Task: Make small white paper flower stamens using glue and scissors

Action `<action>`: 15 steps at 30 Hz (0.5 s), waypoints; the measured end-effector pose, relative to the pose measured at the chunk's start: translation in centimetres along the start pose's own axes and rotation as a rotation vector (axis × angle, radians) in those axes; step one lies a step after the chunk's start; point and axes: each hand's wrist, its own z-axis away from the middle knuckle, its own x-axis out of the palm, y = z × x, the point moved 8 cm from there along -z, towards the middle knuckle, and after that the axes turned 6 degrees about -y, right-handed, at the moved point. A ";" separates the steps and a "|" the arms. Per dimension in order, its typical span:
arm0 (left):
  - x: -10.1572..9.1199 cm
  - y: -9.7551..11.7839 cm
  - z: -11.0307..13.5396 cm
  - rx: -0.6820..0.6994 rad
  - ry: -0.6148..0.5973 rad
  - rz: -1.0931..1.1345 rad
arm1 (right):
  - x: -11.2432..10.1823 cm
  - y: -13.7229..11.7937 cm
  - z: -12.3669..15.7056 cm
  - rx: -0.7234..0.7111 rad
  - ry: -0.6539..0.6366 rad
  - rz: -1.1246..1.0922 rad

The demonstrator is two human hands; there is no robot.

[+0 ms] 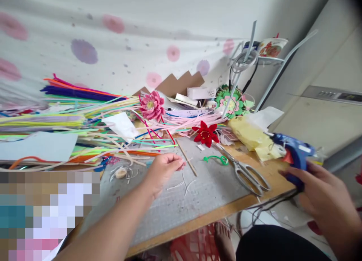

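My right hand (pixel 325 189) is wrapped around the handle of a blue hot glue gun (pixel 296 150), held off the table's right edge with its nozzle toward the upper left. Over the grey cutting mat (pixel 215 200), my left hand (pixel 166 170) is closed in a pinch; a thin pale strand shows by its fingertips, but I cannot make out what is held. Just beyond lies a thin wooden stick (pixel 187 158). Several white strands (pixel 185 183) are scattered below the fingers. A red pipe-cleaner flower (pixel 206 133), a curled green pipe cleaner (pixel 216 160) and scissors (pixel 249 174) lie to the right.
Bundles of coloured pipe cleaners (pixel 85 93) cover the table's left and back. A pink flower (pixel 152 105) and a green-and-pink flower (pixel 230 101) stand behind. A roll of tape (pixel 121 173) lies left. Yellow wrapping (pixel 249 133) sits near the metal rack (pixel 271 84); cables hang below the right edge.
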 end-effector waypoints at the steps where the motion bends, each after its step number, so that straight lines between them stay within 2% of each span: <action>1: 0.0 0.0 0.0 -0.001 0.002 0.001 | 1.7 -0.4 0.7 0.024 -0.068 -0.116; 3: 0.0 0.0 0.1 -0.007 0.007 -0.003 | 5.7 -0.9 2.1 0.106 -0.254 -0.224; 5: -0.1 0.0 0.1 -0.015 0.013 -0.016 | 9.6 -1.4 3.6 0.152 -0.459 -0.229; 7: -0.2 -0.1 0.2 -0.024 0.028 -0.032 | 12.4 -1.7 4.7 0.139 -0.592 -0.170; 11: -0.8 0.0 0.3 -0.009 0.089 -0.120 | 16.1 -0.8 6.2 0.057 -0.766 0.104; 15: -1.1 0.8 0.5 0.019 0.139 -0.308 | 17.6 -2.4 7.1 -0.270 -0.787 0.254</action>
